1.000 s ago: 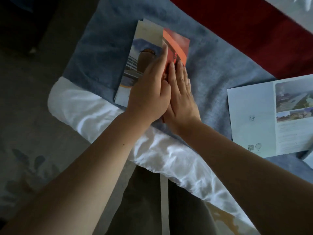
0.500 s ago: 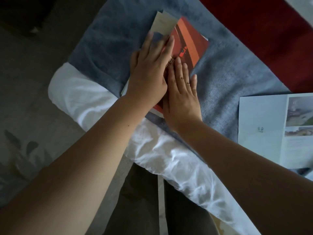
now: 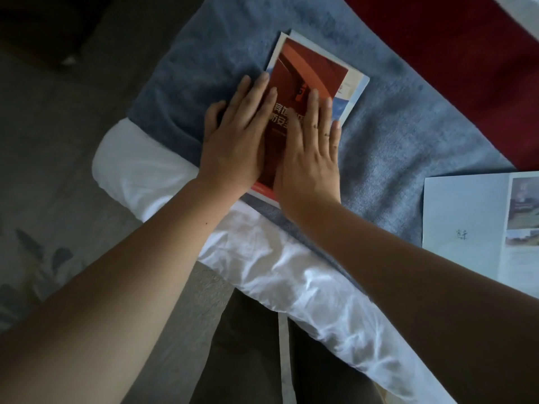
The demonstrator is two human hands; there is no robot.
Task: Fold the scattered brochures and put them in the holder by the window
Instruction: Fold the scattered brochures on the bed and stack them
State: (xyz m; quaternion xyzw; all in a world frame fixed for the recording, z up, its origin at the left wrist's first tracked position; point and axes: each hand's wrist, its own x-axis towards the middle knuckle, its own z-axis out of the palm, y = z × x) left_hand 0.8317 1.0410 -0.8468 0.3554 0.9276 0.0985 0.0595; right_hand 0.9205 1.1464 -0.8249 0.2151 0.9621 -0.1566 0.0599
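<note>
White sheet (image 3: 140, 158): the turned-down edge of the bed, soft and rumpled, so it gives poor backing for a crease.
Left grip (image 3: 233, 141): fingers straight and close together, palm down on the brochure's left edge, thumb off on the blanket. It presses and holds nothing.
Folded brochure (image 3: 309, 71): lies on the blue blanket (image 3: 393, 141) near the bed's edge, red cover up. Paler panels show past the cover along the top and right, so the layers are not flush.
Right grip (image 3: 309, 158): also flat and straight-fingered, pressing the right half, touching the left grip at the base.
Handling: likely light, thin coated paper, probably slick. It bends easily and will tend to spring open, and the soft bedding makes a sharp crease harder to press.
Where to take hold: probably a pinch across the folded left spine, thumb under and fingers over, to keep the panels shut.
Open brochure (image 3: 466, 223): unfolded, well apart at the right edge, not yet folded.
Holder: not in view.
</note>
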